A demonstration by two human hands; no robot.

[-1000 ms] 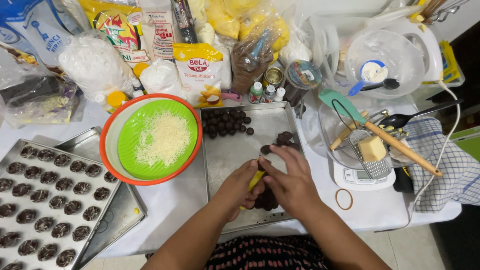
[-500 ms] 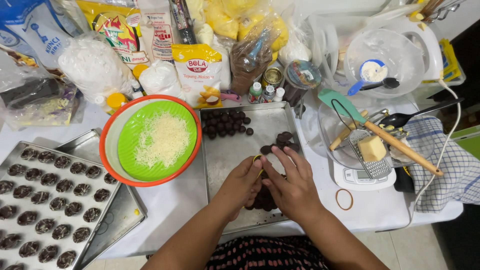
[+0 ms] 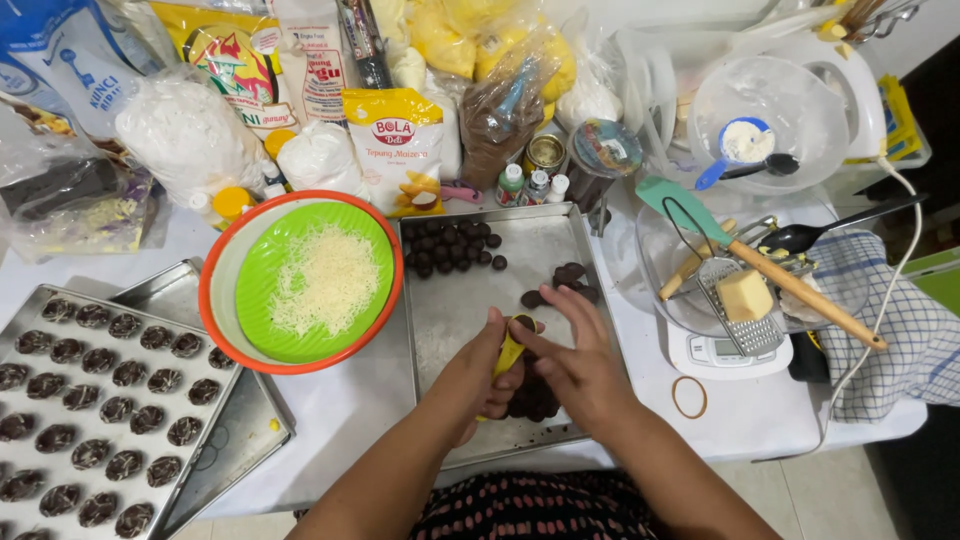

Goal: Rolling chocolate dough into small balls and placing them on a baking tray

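Left hand gripping yellow scoop; right hand pinching dark dough at its tip. Best kept low over baking tray, portions even.

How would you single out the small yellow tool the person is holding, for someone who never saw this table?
Start at the bare metal tray in the middle, right of the green bowl. Over its near edge, the left hand grips a yellow scoop, the only yellow thing among dark dough balls.
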